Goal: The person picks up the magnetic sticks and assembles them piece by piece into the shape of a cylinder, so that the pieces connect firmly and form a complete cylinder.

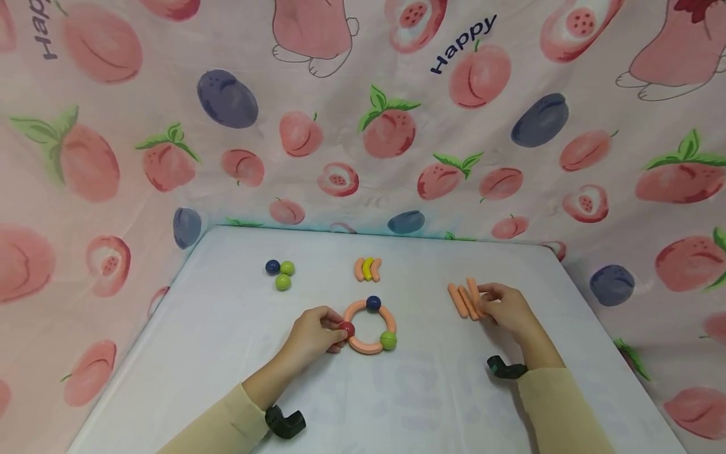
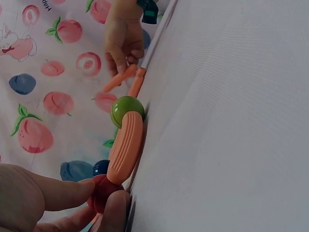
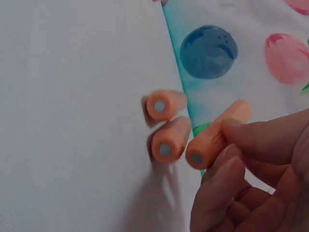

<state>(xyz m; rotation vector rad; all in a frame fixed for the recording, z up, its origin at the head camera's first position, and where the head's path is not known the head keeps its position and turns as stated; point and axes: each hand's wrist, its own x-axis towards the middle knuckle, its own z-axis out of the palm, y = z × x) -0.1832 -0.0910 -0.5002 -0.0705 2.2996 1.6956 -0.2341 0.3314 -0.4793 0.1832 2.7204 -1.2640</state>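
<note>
A ring of curved orange pieces [image 1: 365,347] with a dark blue ball [image 1: 373,304], a green ball [image 1: 388,341] and a red ball [image 1: 348,329] lies on the white table. The left hand [image 1: 314,331] pinches the red ball [image 2: 102,193] at the ring's left side. At the right, the right hand [image 1: 508,310] pinches one straight orange stick [image 3: 212,140] between thumb and fingers, its near end showing a grey metal disc. Two other orange sticks [image 1: 457,300] lie side by side just left of it.
On the table [image 1: 227,378], a dark blue ball [image 1: 273,267] and two green balls [image 1: 283,282] sit together at the back left. Two short curved orange pieces flank a yellow one [image 1: 368,268] behind the ring. A fruit-print cloth [image 1: 340,126] hangs behind.
</note>
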